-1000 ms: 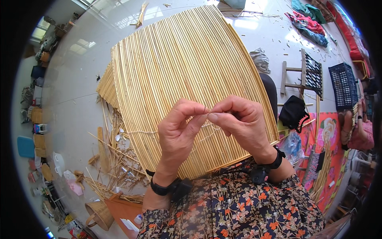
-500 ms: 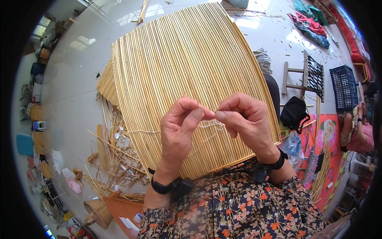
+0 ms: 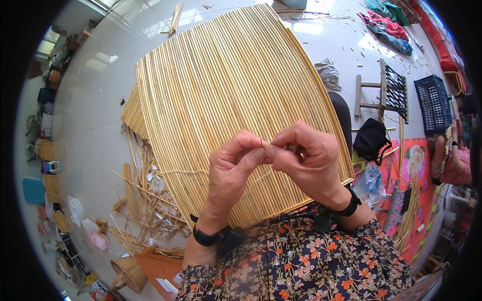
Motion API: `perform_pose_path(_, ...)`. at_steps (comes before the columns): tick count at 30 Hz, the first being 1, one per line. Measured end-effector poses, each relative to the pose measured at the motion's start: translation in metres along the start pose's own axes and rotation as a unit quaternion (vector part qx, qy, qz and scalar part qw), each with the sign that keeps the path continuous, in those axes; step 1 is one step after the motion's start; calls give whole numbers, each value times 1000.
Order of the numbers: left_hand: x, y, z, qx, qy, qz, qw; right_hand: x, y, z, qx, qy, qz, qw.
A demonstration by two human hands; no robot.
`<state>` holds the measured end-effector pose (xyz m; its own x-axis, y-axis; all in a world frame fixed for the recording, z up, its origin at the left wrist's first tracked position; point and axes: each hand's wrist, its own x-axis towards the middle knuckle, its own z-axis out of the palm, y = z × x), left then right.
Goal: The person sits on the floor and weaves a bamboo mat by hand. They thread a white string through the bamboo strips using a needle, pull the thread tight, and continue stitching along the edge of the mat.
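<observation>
My left hand (image 3: 232,168) and my right hand (image 3: 311,160) meet fingertip to fingertip above a mat of thin yellow reeds (image 3: 216,85). Thumb and forefinger of the left are pinched on a thin, needle-like piece, mostly hidden by the fingers. The right thumb and forefinger are pressed together at the same spot, on what looks like the end of a white string (image 3: 188,172). That string lies across the lower part of the mat and passes behind the left hand; a loose loop hangs below the fingertips. The mat's near edge reaches my lap.
Loose reeds and scraps (image 3: 160,215) litter the floor at left, near a woven basket (image 3: 129,273). To the right are a wooden folding stool (image 3: 384,93), a black bag (image 3: 371,140), a dark plastic crate (image 3: 433,105) and another person in pink (image 3: 459,165).
The left fingers have moved right against the right fingertips. The thin sliver that stood up from the left pinch is now mostly hidden, and less bunched string shows under the right hand.
</observation>
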<state>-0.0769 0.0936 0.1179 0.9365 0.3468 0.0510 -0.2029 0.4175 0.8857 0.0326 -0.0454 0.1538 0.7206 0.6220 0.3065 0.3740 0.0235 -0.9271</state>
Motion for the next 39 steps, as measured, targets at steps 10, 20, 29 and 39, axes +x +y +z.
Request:
perform_pose_path(10,2,3,4,-9,24,-11,1000,5,-4,2,-5,10,2,1000)
perform_pose_path(20,3,8,2,-13,22,17,1000,7,-5,11,26,19,0,999)
perform_pose_path(29,1,9,-1,13,22,28,999,7,-8,11,18,12,-6,1000)
perform_pose_path(39,0,8,0,8,27,35,999,6,-6,12,24,13,-2,1000)
